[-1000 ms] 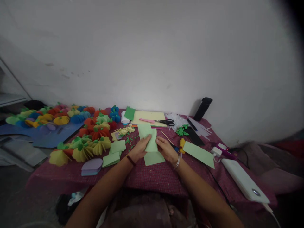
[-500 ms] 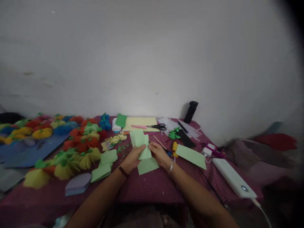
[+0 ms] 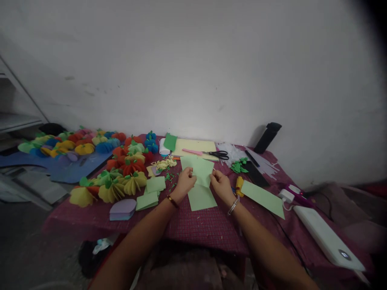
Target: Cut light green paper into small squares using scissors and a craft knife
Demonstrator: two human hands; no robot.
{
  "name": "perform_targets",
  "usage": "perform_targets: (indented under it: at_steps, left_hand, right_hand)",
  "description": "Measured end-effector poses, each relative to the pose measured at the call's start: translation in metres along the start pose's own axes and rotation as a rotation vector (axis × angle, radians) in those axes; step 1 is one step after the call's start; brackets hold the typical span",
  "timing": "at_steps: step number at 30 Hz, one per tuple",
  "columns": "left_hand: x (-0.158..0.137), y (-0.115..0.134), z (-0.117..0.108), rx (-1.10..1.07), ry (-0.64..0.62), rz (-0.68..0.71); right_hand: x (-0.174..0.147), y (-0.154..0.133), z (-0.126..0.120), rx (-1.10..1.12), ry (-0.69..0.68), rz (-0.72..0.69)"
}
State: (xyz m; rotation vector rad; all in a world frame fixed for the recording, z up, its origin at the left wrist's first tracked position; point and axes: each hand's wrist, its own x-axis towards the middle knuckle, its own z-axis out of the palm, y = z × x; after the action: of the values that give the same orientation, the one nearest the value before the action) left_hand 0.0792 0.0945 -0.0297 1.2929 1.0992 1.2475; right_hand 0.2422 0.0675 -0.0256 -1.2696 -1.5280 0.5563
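On the table [image 3: 201, 233], head view: noted pale green paper [image 3: 202, 198] between left hand [image 3: 184, 184] and right hand [image 3: 223, 186], crossed midway by a crease or overlap, cannot tell which. Observed right fingers pinching the paper's right edge; left fingers curled over its left side, cannot tell whether gripping. Recorded scissors [image 3: 214, 153] partly on cream paper [image 3: 196, 144] beyond, paper pumpkins [image 3: 133, 166] far left, black bottle [image 3: 267, 139] far right.

Scuffed grey-white wall [image 3: 193, 72], dimly lit; maroon-clothed table [image 3: 205, 231]; dark grey floor [image 3: 33, 245].
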Motion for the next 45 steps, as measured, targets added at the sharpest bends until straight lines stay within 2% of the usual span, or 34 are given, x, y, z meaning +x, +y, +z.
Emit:
perform_targets:
  at_steps: [7,11,15,18,22,26,30,34,38,41,45]
  left_hand:
    - [-0.001,0.007,0.002,-0.062,-0.014,0.004]
    - [-0.001,0.009,0.0,-0.127,-0.028,0.009]
    - [0.001,0.012,-0.006,-0.169,0.034,0.021]
    - [0.002,0.014,-0.009,-0.194,0.047,0.013]
    - [0.0,0.014,-0.006,-0.239,-0.017,-0.043]
    - [-0.001,0.011,-0.002,-0.275,-0.054,-0.108]
    - [0.001,0.008,-0.004,-0.248,0.002,-0.129]
    - [0.004,0.009,-0.012,-0.178,0.04,-0.102]
    - [0.003,0.01,-0.014,-0.058,-0.081,-0.115]
    - [0.0,0.011,-0.011,0.043,-0.188,-0.109]
    - [-0.003,0.019,-0.009,0.082,-0.173,0.012]
  right_hand:
    - [0.005,0.008,-0.002,0.042,-0.004,0.026]
    - [0.005,0.005,-0.002,0.264,-0.052,0.114]
    - [0.005,0.0,-0.002,0.4,-0.007,0.232]
    - [0.005,-0.003,-0.003,0.48,-0.002,0.24]
    - [0.004,-0.004,-0.004,0.615,-0.094,0.244]
    - [0.004,-0.001,-0.001,0.63,-0.099,0.256]
    - [0.007,0.002,-0.001,0.615,-0.057,0.247]
    - [0.016,0.007,-0.014,0.542,0.144,0.212]
    - [0.025,0.012,-0.031,0.484,0.299,0.198]
    - [0.026,0.009,-0.038,0.503,0.299,0.188]
    - [0.018,0.0,-0.031,0.504,0.197,0.181]
